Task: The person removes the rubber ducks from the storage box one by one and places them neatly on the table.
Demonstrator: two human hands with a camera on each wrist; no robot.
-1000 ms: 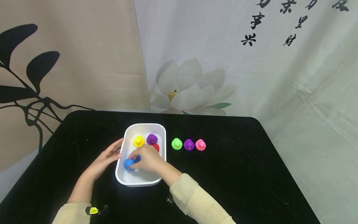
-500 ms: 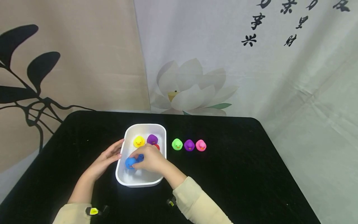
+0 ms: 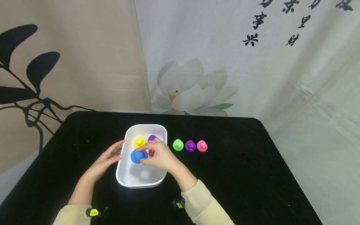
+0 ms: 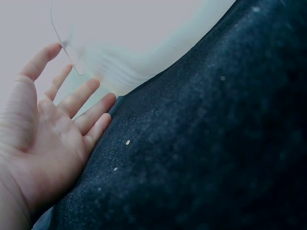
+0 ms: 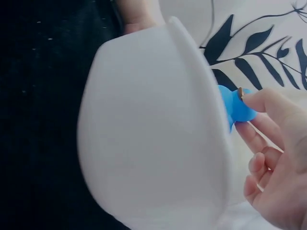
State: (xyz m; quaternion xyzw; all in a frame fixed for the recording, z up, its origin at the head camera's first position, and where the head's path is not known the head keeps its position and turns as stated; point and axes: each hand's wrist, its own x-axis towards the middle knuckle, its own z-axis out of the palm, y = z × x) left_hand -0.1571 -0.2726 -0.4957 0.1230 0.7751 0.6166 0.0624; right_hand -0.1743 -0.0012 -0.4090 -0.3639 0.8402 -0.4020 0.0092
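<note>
My right hand (image 3: 163,157) pinches a blue rubber duck (image 3: 136,156) between thumb and fingers, over the white tray (image 3: 137,180). In the right wrist view the blue duck (image 5: 247,109) shows above the tray's rim, thumb against its beak. Behind it in the tray sit a yellow duck (image 3: 139,142) and a purple duck (image 3: 152,137), the purple one partly covered by my hand. A red duck (image 3: 151,152) peeks out between my fingers. My left hand (image 3: 105,158) rests its fingertips on the tray's left side; the left wrist view shows those fingers (image 4: 79,98) spread and nearly straight.
Right of the tray, a green duck (image 3: 178,145), a purple duck (image 3: 190,146) and a pink duck (image 3: 202,146) stand in a row on the black-covered table (image 3: 239,175). A printed cloth backdrop (image 3: 197,47) hangs behind the table's far edge.
My right hand has moved the blue duck toward the back and right within the tray's outline, now covering part of the purple duck. My left hand and the tray have stayed put.
</note>
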